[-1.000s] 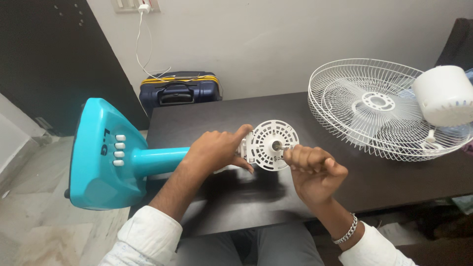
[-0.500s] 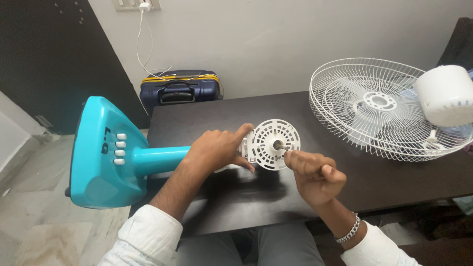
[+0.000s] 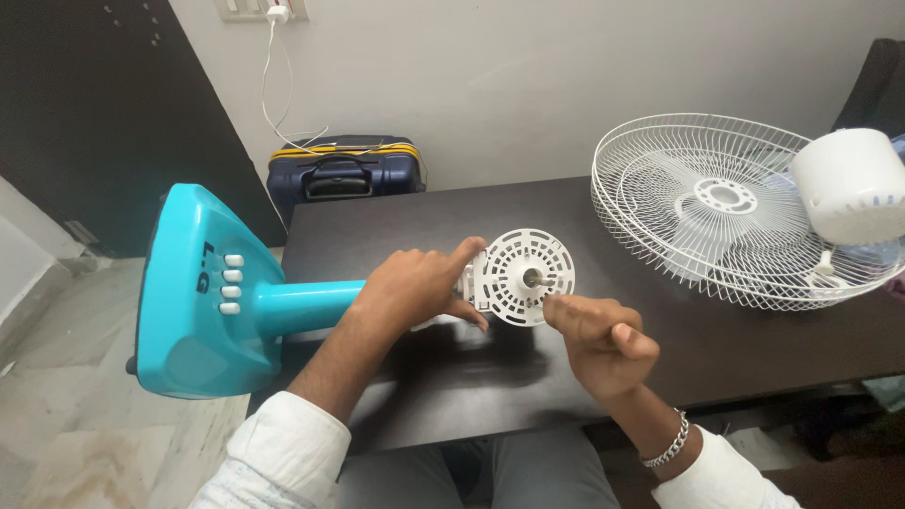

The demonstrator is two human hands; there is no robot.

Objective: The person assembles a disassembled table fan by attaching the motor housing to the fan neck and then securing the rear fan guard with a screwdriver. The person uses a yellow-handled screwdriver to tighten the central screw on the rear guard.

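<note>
A turquoise fan stand (image 3: 203, 292) lies on its side, its neck reaching over the dark table (image 3: 754, 330). My left hand (image 3: 415, 287) grips the motor end behind a white round perforated motor plate (image 3: 523, 276) with a metal shaft at its centre. My right hand (image 3: 594, 339) is curled into a loose fist just below and right of the plate, fingertips near its lower rim; I cannot see anything in it.
A white wire fan guard (image 3: 716, 203) with a translucent blade inside lies at the table's right. A white motor cover (image 3: 848, 184) rests on its right rim. A dark blue suitcase (image 3: 341, 170) stands by the wall, under a hanging white cable.
My right hand has drawn down and away from the shaft of the motor plate. The left hand has stayed where it was.
</note>
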